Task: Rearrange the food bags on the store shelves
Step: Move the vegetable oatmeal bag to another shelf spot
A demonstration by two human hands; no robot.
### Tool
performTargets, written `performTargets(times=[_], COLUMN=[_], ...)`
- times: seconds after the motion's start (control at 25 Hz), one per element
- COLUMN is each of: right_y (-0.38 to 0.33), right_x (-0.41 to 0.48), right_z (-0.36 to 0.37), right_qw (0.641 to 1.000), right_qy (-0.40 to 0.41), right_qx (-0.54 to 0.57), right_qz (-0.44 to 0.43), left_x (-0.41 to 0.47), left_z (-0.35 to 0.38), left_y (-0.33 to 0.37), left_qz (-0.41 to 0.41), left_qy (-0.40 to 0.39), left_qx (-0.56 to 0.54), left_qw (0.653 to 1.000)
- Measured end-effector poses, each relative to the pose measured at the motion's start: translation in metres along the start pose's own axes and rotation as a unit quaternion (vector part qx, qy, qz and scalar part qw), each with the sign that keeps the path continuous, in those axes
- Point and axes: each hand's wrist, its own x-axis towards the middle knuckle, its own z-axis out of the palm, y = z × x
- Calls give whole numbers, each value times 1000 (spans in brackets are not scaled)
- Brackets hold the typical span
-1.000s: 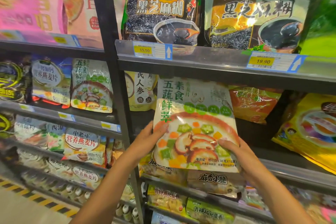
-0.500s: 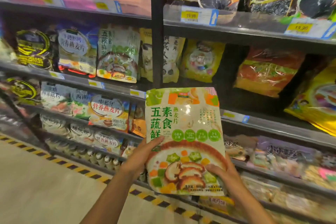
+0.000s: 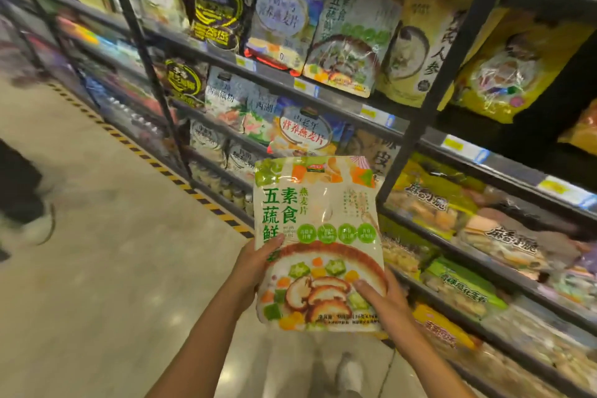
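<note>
Green-lettered 素食 oat bag (image 3: pixel 318 236), perhaps 燕麦片, both hands gripping

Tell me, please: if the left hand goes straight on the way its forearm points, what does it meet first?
The left hand already grips the held bag. Beyond it, the line probably reaches the oat bag on the shelf above, though depth is unclear.

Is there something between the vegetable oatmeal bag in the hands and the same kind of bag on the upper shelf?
Nothing visible does. The held bag is out in the aisle, and only open air separates it from the matching bag.
</note>
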Motion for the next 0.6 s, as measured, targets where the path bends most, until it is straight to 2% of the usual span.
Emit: performTargets(times=[0.28, 0.4, 0.6], right_y=[-7, -16, -33], right_x=[21, 37, 88], right_z=[91, 124, 183], right_qw=[993, 989, 981], right_qy=[-110, -133, -181], right_qx=[-34, -69, -67], right_qz=[3, -5, -10], left_x=[-23, -18, 10], left_z=[-97, -128, -175], left_y=[7, 15, 42], left_qz=[15, 15, 25], left_qy=[114, 154, 201], left_qx=[-41, -53, -56], left_qw=[992, 987, 978])
